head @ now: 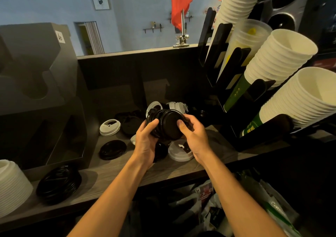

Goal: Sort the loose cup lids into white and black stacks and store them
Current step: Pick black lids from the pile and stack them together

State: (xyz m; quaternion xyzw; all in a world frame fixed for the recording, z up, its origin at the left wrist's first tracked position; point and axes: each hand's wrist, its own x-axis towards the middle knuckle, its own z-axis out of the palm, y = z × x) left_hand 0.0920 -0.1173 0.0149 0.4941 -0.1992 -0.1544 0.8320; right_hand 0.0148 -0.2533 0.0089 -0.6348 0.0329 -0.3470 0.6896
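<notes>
Both my hands hold a stack of black lids (166,123) on its side above the wooden counter (174,171). My left hand (145,140) grips its left end and my right hand (193,135) grips its right end, thumb on the flat face. Loose lids lie beneath and around: a white lid (110,127) at the left, a black lid (112,149) in front of it, a white lid (180,150) under my right hand, more white lids (177,106) and black lids (130,122) behind. Another black lid stack (59,183) and a white lid stack (11,185) stand at the near left.
A dark cardboard holder (36,91) fills the left side. A black rack (227,69) at the right carries slanted stacks of white paper cups (283,58). A dark back panel (138,69) closes the counter's far side. Bags and packets (209,205) sit below the counter.
</notes>
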